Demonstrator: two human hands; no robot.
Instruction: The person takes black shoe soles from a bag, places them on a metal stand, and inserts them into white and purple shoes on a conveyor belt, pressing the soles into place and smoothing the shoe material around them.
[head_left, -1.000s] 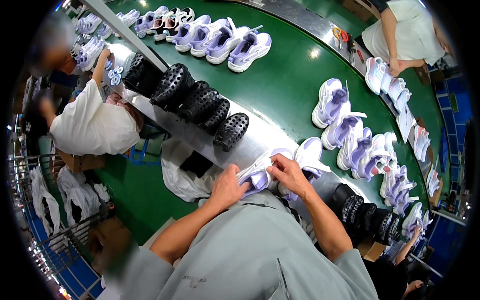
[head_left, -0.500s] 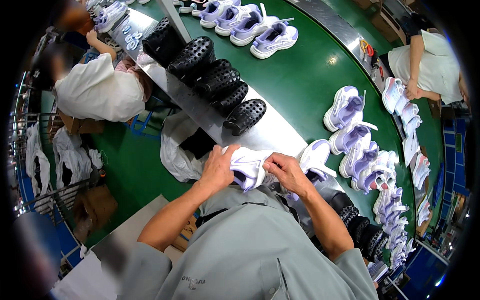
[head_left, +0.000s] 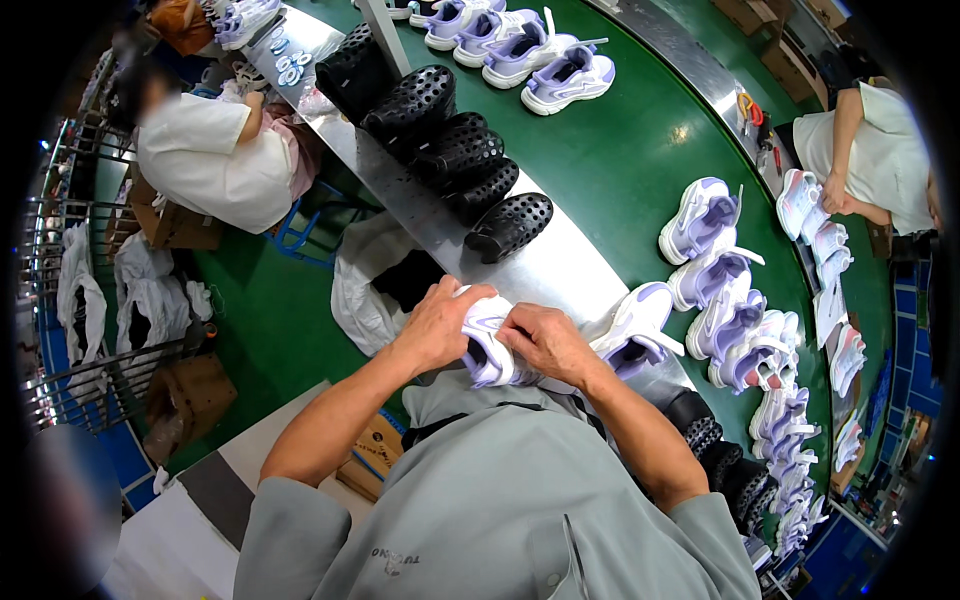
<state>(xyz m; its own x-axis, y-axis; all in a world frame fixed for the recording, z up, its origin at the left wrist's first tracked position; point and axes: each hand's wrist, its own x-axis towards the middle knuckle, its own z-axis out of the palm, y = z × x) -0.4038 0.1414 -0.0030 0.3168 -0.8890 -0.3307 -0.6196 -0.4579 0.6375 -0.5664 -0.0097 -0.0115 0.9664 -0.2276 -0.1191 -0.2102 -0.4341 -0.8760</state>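
Note:
Close in front of my body I hold a white and lilac sneaker (head_left: 487, 322). My left hand (head_left: 438, 322) is wrapped round one side of it, thumb and fingers closed on the upper. My right hand (head_left: 548, 343) pinches at the tongue and lace area, and its curled fingers cover part of the shoe. The dark opening of the sneaker faces my body. Just right of my right hand, another white and lilac sneaker (head_left: 640, 318) rests on the metal ledge (head_left: 575, 270), untouched.
Black perforated shoe forms (head_left: 510, 228) line the ledge beyond my hands. Sneakers (head_left: 725, 315) stand in a row on the green belt (head_left: 620, 140), with several more at the far side (head_left: 568, 78). A white bag (head_left: 365, 290) hangs left below the ledge. Co-workers sit left (head_left: 215, 165) and right (head_left: 865, 150).
My right hand has moved left across the sneaker, closer to my left hand. The sneaker has turned a little, and the whole view has shifted slightly. The left co-worker's arm is now lower.

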